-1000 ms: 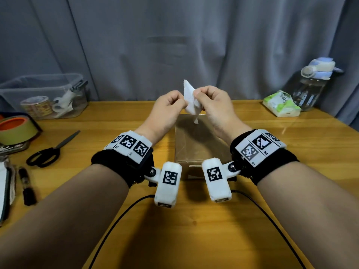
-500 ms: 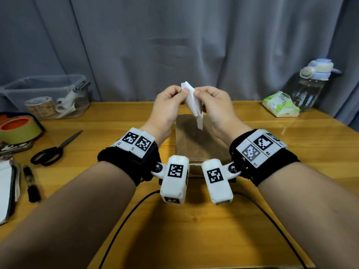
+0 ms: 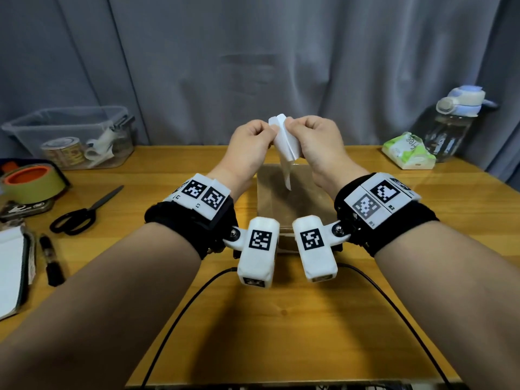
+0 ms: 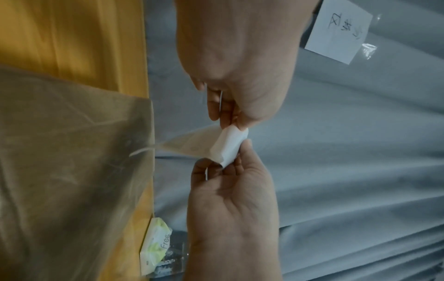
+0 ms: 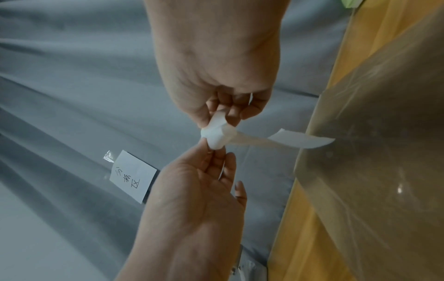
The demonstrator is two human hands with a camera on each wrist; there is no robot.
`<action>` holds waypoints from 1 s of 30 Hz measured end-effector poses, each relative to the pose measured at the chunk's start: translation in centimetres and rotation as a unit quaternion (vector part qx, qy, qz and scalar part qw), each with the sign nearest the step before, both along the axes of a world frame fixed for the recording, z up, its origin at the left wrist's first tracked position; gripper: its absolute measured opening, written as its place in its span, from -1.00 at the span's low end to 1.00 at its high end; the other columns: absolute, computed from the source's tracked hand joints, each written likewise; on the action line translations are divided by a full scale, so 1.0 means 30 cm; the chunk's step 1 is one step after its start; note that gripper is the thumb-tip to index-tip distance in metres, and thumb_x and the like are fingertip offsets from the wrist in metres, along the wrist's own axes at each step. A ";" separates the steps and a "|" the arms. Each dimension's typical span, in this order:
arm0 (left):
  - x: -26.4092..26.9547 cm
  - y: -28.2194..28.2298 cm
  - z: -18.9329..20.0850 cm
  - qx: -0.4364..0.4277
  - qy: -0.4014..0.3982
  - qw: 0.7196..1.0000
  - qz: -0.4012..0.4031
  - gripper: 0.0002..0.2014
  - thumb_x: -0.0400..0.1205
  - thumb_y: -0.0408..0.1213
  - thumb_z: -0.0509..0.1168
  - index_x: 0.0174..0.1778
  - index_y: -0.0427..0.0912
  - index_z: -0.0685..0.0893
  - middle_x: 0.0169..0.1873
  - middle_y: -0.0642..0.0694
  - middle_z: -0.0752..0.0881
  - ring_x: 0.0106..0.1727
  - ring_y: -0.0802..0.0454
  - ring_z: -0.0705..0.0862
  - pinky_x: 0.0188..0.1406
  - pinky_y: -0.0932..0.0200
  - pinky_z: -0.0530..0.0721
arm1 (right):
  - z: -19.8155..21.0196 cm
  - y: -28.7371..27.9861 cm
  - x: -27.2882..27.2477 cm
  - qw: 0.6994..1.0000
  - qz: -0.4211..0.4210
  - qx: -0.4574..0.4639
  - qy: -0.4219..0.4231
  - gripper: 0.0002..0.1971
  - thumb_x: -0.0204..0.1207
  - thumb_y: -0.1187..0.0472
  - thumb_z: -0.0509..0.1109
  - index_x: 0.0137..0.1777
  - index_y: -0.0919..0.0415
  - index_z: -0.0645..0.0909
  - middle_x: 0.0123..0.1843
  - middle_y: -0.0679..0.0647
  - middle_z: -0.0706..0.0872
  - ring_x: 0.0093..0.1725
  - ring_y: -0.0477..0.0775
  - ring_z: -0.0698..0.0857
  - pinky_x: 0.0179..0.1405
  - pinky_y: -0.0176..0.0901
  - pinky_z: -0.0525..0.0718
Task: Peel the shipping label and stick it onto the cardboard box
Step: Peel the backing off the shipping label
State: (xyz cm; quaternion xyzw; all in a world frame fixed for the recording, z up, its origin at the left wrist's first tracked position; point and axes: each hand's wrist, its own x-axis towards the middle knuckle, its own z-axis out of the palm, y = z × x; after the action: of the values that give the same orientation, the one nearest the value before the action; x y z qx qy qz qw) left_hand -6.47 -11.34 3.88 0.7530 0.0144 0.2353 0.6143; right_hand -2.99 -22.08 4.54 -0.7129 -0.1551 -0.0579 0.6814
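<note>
A small white shipping label (image 3: 284, 142) is held up in the air above the brown cardboard box (image 3: 292, 201), which stands on the wooden table. My left hand (image 3: 271, 130) pinches one layer at the label's top edge, and my right hand (image 3: 289, 128) pinches the other layer. The two layers have parted at the top, and one strip hangs down toward the box. In the left wrist view, my left hand (image 4: 228, 121) and right hand (image 4: 230, 161) meet on the curled label (image 4: 230, 144) beside the box (image 4: 72, 171). The right wrist view shows the label (image 5: 217, 136) with its loose flap reaching toward the box (image 5: 372, 171).
On the left are a clear bin (image 3: 70, 136) with tape rolls, a yellow tape roll (image 3: 33, 181), scissors (image 3: 84, 212), a marker (image 3: 50, 260) and a notebook (image 3: 11, 271). A tissue pack (image 3: 408, 150) and a water bottle (image 3: 455, 122) stand far right. A grey curtain hangs behind.
The two layers have been pulled further apart and the loose strip hangs lower over the box. My left wrist has moved a little to the right.
</note>
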 end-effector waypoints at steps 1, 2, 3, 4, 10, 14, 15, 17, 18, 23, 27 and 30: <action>0.003 -0.001 -0.001 -0.008 0.009 1.000 0.006 -0.78 0.64 -0.30 0.21 -0.33 -0.25 0.55 -0.31 -0.19 0.55 -0.21 0.01 0.48 -0.11 0.19 0.49 | -0.002 0.005 0.000 1.000 -0.017 0.007 0.004 -0.72 0.54 0.18 0.37 -0.42 0.13 0.55 -0.41 0.01 0.60 -0.36 -0.04 0.54 -0.33 -0.22 0.53; 0.007 -0.001 -0.003 -0.016 0.018 1.000 0.011 -0.78 0.65 -0.30 0.20 -0.32 -0.24 0.54 -0.29 -0.19 0.55 -0.20 -0.01 0.49 -0.09 0.16 0.50 | -0.003 0.009 0.000 0.999 -0.032 0.015 0.006 -0.71 0.55 0.19 0.35 -0.43 0.13 0.51 -0.42 0.00 0.56 -0.38 -0.05 0.51 -0.36 -0.24 0.50; 0.010 -0.001 -0.005 -0.025 0.026 0.999 0.016 -0.79 0.65 -0.29 0.19 -0.29 -0.24 0.55 -0.25 -0.20 0.57 -0.17 -0.03 0.51 -0.05 0.12 0.52 | -0.004 0.012 0.001 0.999 -0.045 0.022 0.009 -0.70 0.56 0.18 0.34 -0.42 0.13 0.50 -0.42 -0.01 0.55 -0.38 -0.05 0.49 -0.36 -0.24 0.49; 0.012 0.000 -0.008 -0.035 0.033 0.999 0.020 -0.81 0.65 -0.27 0.19 -0.25 -0.25 0.56 -0.21 -0.21 0.60 -0.14 -0.05 0.54 0.00 0.08 0.55 | -0.007 0.013 0.001 0.998 -0.055 0.028 0.012 -0.71 0.57 0.18 0.32 -0.41 0.13 0.50 -0.41 -0.01 0.55 -0.35 -0.04 0.49 -0.34 -0.23 0.50; 0.015 -0.007 -0.022 -0.088 0.047 0.994 0.051 -0.80 0.71 -0.24 0.10 -0.12 -0.22 0.56 -0.09 -0.16 0.68 -0.01 -0.05 0.62 0.22 0.01 0.59 | -0.020 0.015 0.002 0.994 -0.078 0.081 0.009 -0.76 0.60 0.17 0.30 -0.33 0.12 0.53 -0.34 0.00 0.57 -0.28 -0.02 0.50 -0.28 -0.23 0.50; 0.025 -0.005 -0.033 -0.108 0.016 0.990 0.088 -0.78 0.74 -0.21 0.05 -0.10 -0.22 0.51 -0.28 -0.03 0.60 -0.16 0.07 0.56 -0.07 0.23 0.58 | -0.018 0.017 0.000 0.992 -0.092 0.087 -0.004 -0.75 0.61 0.17 0.29 -0.34 0.10 0.52 -0.41 -0.05 0.50 -0.39 -0.13 0.42 -0.40 -0.35 0.43; 0.027 -0.001 -0.037 -0.098 0.013 0.990 0.096 -0.77 0.74 -0.19 0.04 -0.08 -0.23 0.50 -0.29 -0.01 0.57 -0.21 0.10 0.53 -0.19 0.28 0.55 | -0.018 0.016 0.001 0.992 -0.093 0.090 -0.005 -0.74 0.61 0.17 0.30 -0.35 0.09 0.51 -0.41 -0.06 0.50 -0.40 -0.13 0.41 -0.41 -0.35 0.43; 0.029 0.012 -0.045 -0.075 0.007 0.991 0.108 -0.77 0.74 -0.18 0.03 -0.06 -0.24 0.49 -0.31 0.02 0.50 -0.28 0.15 0.46 -0.32 0.34 0.47 | -0.015 0.012 0.005 0.991 -0.094 0.093 -0.003 -0.75 0.61 0.17 0.29 -0.33 0.10 0.52 -0.39 -0.07 0.52 -0.39 -0.14 0.44 -0.39 -0.36 0.44; 0.031 0.023 -0.049 -0.066 0.005 0.992 0.111 -0.77 0.74 -0.18 0.04 -0.08 -0.23 0.49 -0.32 0.03 0.49 -0.30 0.16 0.44 -0.34 0.34 0.45 | -0.013 0.008 0.007 0.991 -0.095 0.093 -0.001 -0.76 0.61 0.17 0.29 -0.32 0.10 0.53 -0.38 -0.07 0.52 -0.38 -0.15 0.44 -0.39 -0.37 0.44; 0.037 0.084 -0.079 -0.028 0.008 0.991 0.134 -0.72 0.72 -0.18 0.08 -0.34 -0.07 0.42 -0.37 0.03 0.48 -0.34 0.16 0.41 -0.37 0.30 0.43 | -0.012 -0.015 0.022 0.990 -0.101 0.100 0.006 -0.73 0.60 0.18 0.30 -0.36 0.11 0.51 -0.38 -0.04 0.53 -0.39 -0.12 0.43 -0.41 -0.35 0.44; 0.031 0.123 -0.108 -0.004 0.019 0.990 0.142 -0.77 0.71 -0.17 0.10 -0.20 -0.18 0.50 -0.37 0.03 0.50 -0.34 0.16 0.43 -0.37 0.30 0.44 | -0.026 -0.026 0.032 0.989 -0.108 0.103 0.018 -0.72 0.59 0.21 0.30 -0.38 0.10 0.48 -0.39 -0.04 0.53 -0.38 -0.10 0.46 -0.36 -0.31 0.47; 0.028 0.144 -0.128 0.004 0.021 0.988 0.151 -0.78 0.70 -0.17 0.12 -0.19 -0.19 0.51 -0.38 0.03 0.51 -0.34 0.16 0.44 -0.36 0.30 0.45 | -0.037 -0.027 0.037 0.986 -0.121 0.110 0.021 -0.71 0.59 0.22 0.30 -0.39 0.10 0.47 -0.41 -0.05 0.52 -0.39 -0.10 0.45 -0.33 -0.29 0.47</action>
State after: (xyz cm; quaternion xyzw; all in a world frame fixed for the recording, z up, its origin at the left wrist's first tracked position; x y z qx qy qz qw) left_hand -5.62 -7.01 0.04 0.7497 0.1395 0.3092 0.5682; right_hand -1.86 -22.88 3.43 -0.6484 -0.0459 -0.1416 0.7466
